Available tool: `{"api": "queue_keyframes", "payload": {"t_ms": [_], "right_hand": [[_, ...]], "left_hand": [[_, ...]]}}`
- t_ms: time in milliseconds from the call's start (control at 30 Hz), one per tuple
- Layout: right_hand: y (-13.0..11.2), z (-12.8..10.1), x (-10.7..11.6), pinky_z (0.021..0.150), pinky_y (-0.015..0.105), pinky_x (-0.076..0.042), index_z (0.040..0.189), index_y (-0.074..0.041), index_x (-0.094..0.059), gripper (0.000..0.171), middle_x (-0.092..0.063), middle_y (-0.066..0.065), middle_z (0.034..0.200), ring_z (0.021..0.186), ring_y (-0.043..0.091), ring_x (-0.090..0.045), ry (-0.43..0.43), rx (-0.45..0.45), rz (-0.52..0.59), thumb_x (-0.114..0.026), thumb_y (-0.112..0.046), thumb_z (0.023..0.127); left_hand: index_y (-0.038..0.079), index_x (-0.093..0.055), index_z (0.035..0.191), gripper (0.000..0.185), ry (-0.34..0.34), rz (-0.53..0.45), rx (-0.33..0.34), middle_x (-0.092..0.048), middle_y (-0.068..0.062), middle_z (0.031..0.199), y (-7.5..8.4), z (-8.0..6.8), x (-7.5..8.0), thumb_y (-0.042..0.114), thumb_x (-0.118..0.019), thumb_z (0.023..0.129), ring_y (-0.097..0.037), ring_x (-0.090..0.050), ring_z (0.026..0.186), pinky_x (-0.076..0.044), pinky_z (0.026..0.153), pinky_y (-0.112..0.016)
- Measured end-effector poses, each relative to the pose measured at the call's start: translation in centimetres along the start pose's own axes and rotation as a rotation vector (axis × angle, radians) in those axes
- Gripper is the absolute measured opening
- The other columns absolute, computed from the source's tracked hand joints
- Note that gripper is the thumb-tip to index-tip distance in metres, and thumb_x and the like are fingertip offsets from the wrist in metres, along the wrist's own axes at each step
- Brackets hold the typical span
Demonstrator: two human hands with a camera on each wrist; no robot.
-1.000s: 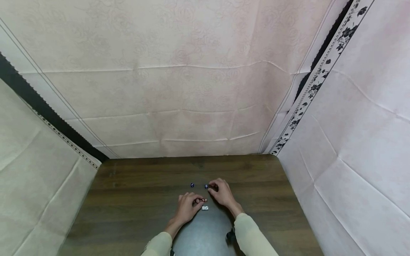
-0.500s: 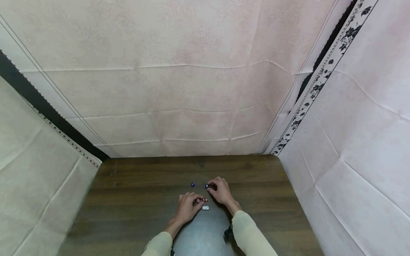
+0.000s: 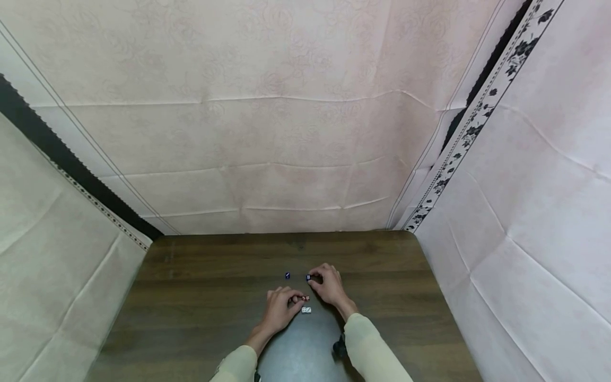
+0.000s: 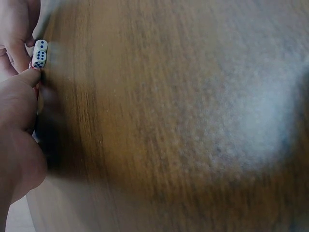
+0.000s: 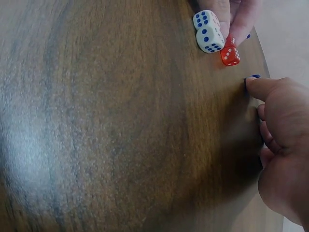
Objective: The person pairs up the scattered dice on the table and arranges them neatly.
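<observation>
My left hand (image 3: pixel 279 309) pinches a red die with thumb and forefinger, and a second red die (image 5: pixel 230 56) sits right beside it. Two white dice (image 5: pixel 210 40) with blue pips stand side by side, just nearer to me than the red pair. At the far side of these, my right hand (image 3: pixel 330 285) holds a dark blue die (image 3: pixel 308 277) between thumb and forefinger; the right wrist view shows only a sliver of it past the fingertip. Another blue die (image 3: pixel 287 275) lies on its own to the left of the right hand.
The brown wood-grain table (image 3: pixel 205 276) has rounded far corners. Pale cloth (image 3: pixel 286 132) hangs behind it and on both sides. A glossy light patch (image 3: pixel 305 350) shows on the near tabletop between the forearms. A black device is on the right wrist (image 3: pixel 339 347).
My right fingers have closed in on the blue die beside them and now pinch it. The left hand and the red and white dice stay in place.
</observation>
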State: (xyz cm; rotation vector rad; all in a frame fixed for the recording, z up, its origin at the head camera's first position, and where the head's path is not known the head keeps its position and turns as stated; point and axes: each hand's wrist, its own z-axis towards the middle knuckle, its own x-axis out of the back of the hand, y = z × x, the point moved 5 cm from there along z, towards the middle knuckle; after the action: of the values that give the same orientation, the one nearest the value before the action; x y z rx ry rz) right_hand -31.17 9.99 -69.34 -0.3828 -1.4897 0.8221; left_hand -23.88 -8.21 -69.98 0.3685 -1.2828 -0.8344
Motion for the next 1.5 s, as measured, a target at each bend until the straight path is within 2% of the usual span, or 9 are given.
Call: {"api": "queue_keyframes", "payload": {"t_ms": [300, 633, 1033, 1267, 1500], "right_hand": [[-0.1, -0.1, 0.0, 0.102, 0.047, -0.046, 0.117, -0.016, -0.086, 0.014, -0.074, 0.004, 0.117, 0.109, 0.022, -0.063, 0.008, -0.006, 0.001, -0.084, -0.017, 0.103], [0.0, -0.1, 0.1, 0.101, 0.047, -0.048, 0.117, -0.016, -0.085, 0.014, -0.073, 0.004, 0.115, 0.108, 0.021, -0.062, 0.003, -0.013, 0.020, -0.084, -0.018, 0.104], [-0.4, -1.4, 0.8, 0.100, 0.044, -0.053, 0.116, -0.017, -0.085, 0.012, -0.075, 0.001, 0.117, 0.110, 0.020, -0.067, -0.003, 0.044, 0.030, -0.082, -0.018, 0.105], [-0.5, -2.3, 0.6, 0.113, 0.060, -0.051, 0.117, -0.015, -0.085, 0.013, -0.077, 0.003, 0.119, 0.115, 0.026, -0.071, -0.019, 0.057, 0.047, -0.083, -0.017, 0.104], [-0.4, -2.5, -0.2, 0.109, 0.056, -0.049, 0.116, -0.016, -0.085, 0.012, -0.077, 0.003, 0.119, 0.114, 0.025, -0.068, -0.026, 0.060, 0.022, -0.083, -0.019, 0.104]], "left_hand": [[0.018, -0.087, 0.107, 0.010, -0.022, -0.001, 0.023, -0.075, 0.006, 0.088, -0.1, 0.0, 0.0, 0.018, -0.090, 0.098, -0.013, -0.061, 0.082, -0.031, 0.087, -0.037], [0.019, -0.088, 0.108, 0.011, -0.013, 0.001, 0.010, -0.073, 0.009, 0.085, -0.1, -0.1, 0.0, 0.019, -0.091, 0.098, -0.011, -0.060, 0.080, -0.032, 0.087, -0.037], [0.021, -0.087, 0.106, 0.009, -0.013, 0.021, 0.031, -0.073, 0.010, 0.086, -0.2, -0.1, -0.1, 0.019, -0.091, 0.097, -0.012, -0.060, 0.081, -0.031, 0.087, -0.036], [0.022, -0.087, 0.105, 0.010, -0.008, 0.027, 0.035, -0.073, 0.011, 0.086, -0.4, -0.1, -0.2, 0.020, -0.092, 0.097, -0.012, -0.060, 0.081, -0.031, 0.087, -0.035], [0.022, -0.087, 0.105, 0.009, -0.009, 0.023, 0.024, -0.071, 0.011, 0.084, -0.4, -0.1, -0.3, 0.020, -0.091, 0.097, -0.010, -0.058, 0.079, -0.032, 0.088, -0.037]]}}
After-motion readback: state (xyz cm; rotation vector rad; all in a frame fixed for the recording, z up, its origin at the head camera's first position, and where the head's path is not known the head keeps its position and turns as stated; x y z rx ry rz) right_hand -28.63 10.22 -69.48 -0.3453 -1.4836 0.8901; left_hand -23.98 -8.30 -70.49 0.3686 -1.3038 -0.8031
